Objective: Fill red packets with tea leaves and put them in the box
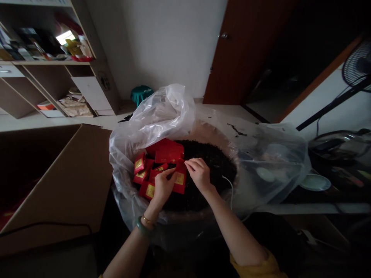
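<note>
Over a round tub (222, 131) filled with dark, dry tea-like leaves (214, 158), my left hand (164, 187) grips a small red packet (180, 186) with a gold label. My right hand (199, 173) has thumb and fingertips pinched together at the packet's top edge. Whether the packet's mouth is open cannot be made out. Several similar red packets (150, 190) lie on the leaves beside and behind my left hand. A larger red piece (169, 151) rests behind them. Clear plastic sheeting (127, 135) lines the tub and hangs over its rim.
A large cardboard box (84, 166) stands open on the left, with red items inside. At the right, a plastic bag (266, 166), a pale dish (315, 182) and a fan (358, 63) are in view. A thin white cord (232, 191) curves over the tub's right rim.
</note>
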`<state>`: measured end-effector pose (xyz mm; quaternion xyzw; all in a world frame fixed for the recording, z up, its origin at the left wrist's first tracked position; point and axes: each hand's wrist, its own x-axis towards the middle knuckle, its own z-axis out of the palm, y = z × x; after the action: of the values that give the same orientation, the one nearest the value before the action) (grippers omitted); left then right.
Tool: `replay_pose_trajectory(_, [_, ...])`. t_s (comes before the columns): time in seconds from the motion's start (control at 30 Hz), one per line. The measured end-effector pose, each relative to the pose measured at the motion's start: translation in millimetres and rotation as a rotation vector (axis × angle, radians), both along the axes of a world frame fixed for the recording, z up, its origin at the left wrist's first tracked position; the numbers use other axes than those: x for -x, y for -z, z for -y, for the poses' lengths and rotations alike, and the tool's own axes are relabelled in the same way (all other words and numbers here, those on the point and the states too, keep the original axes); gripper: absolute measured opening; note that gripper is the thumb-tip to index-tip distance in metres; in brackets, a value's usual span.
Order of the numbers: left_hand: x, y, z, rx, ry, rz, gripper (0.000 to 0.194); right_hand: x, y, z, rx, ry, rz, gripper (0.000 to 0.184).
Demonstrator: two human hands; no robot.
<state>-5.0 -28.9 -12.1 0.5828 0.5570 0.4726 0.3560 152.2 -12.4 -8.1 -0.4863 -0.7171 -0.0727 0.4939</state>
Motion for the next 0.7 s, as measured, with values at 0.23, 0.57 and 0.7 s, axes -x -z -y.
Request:
replay_pose_trajectory(0.23, [1.2,0.6,-0.8,0.026,-0.012,-0.014,0.023,-0.7,-3.9,2.0,-0.002,-0.061,0.038,0.018])
replay_pose_trajectory(0.57, [3.1,6.5,-2.1,-0.051,0.050,-0.109,0.019,-4.3,-4.4,2.2,0.182,-0.109,0.056,0.013])
replay_pose_trajectory(0.7, [8.1,6.0,-3.2,-0.102,0.087,-0.168,0.020,-10.6,-5.9,0.5,0.420,-0.086,-0.055,0.006])
